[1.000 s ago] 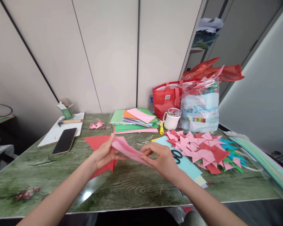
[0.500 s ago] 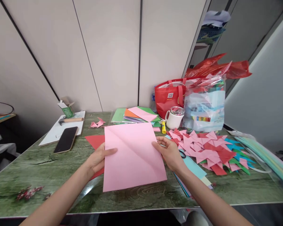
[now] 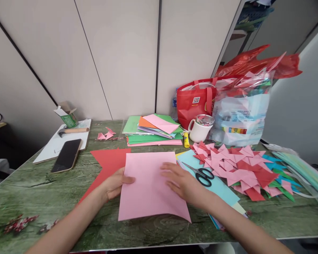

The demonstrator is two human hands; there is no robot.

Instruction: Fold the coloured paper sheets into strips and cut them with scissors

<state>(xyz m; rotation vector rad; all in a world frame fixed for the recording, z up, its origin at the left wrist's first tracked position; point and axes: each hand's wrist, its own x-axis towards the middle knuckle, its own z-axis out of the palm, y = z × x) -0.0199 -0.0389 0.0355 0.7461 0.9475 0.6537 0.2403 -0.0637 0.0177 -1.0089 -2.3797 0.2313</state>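
A pink square sheet of paper (image 3: 148, 190) lies flat on the green wood-grain table (image 3: 37, 190) in front of me. My left hand (image 3: 114, 185) grips its left edge, thumb on top of the sheet. My right hand (image 3: 180, 180) lies on the sheet's right part with fingers stretched out flat, slightly blurred. A red sheet (image 3: 107, 162) shows from under the pink one on the left. A light blue sheet (image 3: 222, 192) with black scissors (image 3: 202, 174) on it lies just right of my right hand.
A heap of folded pink, red, blue and green paper pieces (image 3: 241, 169) lies at the right. Behind it stand a stack of coloured sheets (image 3: 153, 132), a glue stick (image 3: 186, 140), a white mug (image 3: 200, 129), a red bag (image 3: 194, 104) and a plastic bag (image 3: 241, 113). At the left sit a phone (image 3: 66, 155) and a hammer (image 3: 71, 131).
The pink paper went from folded in the air, to opened out and held up, to lying flat on the table. My right hand moved from its edge onto its surface.
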